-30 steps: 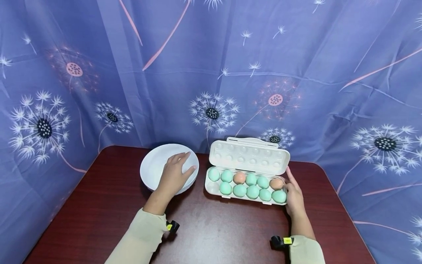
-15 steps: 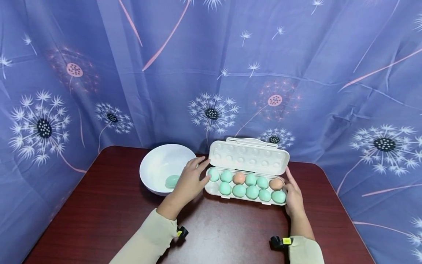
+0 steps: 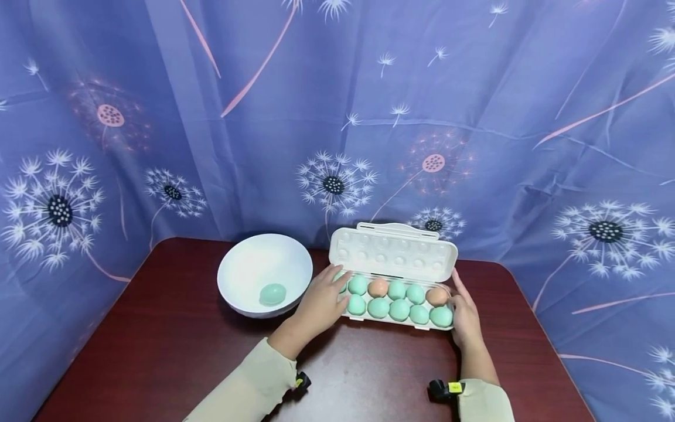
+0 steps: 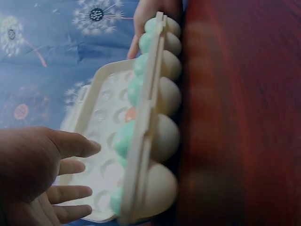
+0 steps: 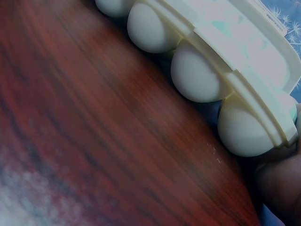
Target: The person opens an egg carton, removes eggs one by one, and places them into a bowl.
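While its pale, dimpled lid (image 3: 392, 253) stands raised along the back, the long white plastic egg carton (image 3: 389, 322) sits open on a glossy reddish-brown wood-grain surface (image 3: 369, 375). Two rows of smooth oval eggs show in it: mostly mint-green eggs (image 3: 399, 309), with two orange-brown eggs (image 3: 377, 288) in the back row, one third from the left and one at the right end. The front-left compartment is hidden by the left hand (image 3: 321, 302), which reaches over that end of the carton. Its fingers (image 4: 75, 193) are apart, nearly straight, beside the leftmost green egg of the back row; whether they touch it cannot be told. The right hand (image 3: 466, 316) has its fingers clamped on the opposite end, one of them extended up beside the lid. Left of the carton, near it, a deep, round white bowl (image 3: 263, 255) contains a lone mint-green egg (image 3: 272, 295), lying towards its front side. Both arms wear cream sleeves (image 3: 253, 381), with a small black device (image 3: 443, 391) at each wrist. Behind everything hangs a blue-violet curtain (image 3: 337, 58) printed with white and pink dandelions.
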### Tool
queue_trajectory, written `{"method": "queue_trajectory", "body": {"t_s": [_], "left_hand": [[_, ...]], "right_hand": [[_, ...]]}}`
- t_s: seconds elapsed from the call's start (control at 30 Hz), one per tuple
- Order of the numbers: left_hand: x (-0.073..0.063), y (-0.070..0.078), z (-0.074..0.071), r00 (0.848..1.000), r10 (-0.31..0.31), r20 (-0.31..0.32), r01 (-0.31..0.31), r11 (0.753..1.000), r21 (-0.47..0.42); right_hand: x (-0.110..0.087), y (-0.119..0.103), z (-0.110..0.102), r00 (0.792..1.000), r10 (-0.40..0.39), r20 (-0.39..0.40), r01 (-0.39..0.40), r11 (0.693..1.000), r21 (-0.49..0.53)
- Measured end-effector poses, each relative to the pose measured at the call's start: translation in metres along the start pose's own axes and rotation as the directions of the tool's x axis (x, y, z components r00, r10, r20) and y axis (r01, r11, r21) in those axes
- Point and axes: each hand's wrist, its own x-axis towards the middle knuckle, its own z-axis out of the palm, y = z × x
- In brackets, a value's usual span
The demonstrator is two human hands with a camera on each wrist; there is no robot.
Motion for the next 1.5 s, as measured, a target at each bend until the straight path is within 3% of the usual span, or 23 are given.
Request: {"method": "queue_trajectory", "body": {"t_s": [0.2, 0.37, 0.67, 1.2, 1.5], "left_hand": [[-0.001, -0.002, 0.017, 0.999, -0.053, 0.003, 0.053, 0.998, 0.030], [0.000, -0.004, 0.025, 0.999, -0.050, -0.004, 0.051, 0.996, 0.073], [0.002, -0.007, 0.029, 0.996, -0.035, -0.086, 0.048, 0.987, 0.152], [0.004, -0.008, 0.034, 0.995, -0.038, -0.094, 0.054, 0.984, 0.170], [0.005, -0.007, 0.034, 0.989, -0.011, -0.151, 0.042, 0.978, 0.204]], "right_hand": [[-0.001, -0.001, 0.001, 1.000, -0.008, 0.012, 0.008, 1.000, -0.002], [-0.001, 0.000, -0.001, 1.000, -0.029, -0.003, 0.029, 1.000, -0.010], [0.002, 0.002, -0.001, 0.998, -0.058, -0.001, 0.058, 0.998, 0.011], [-0.001, 0.001, -0.001, 1.000, -0.022, -0.012, 0.022, 1.000, 0.008], [-0.004, 0.000, 0.000, 0.999, -0.030, -0.015, 0.030, 1.000, 0.008]]}}
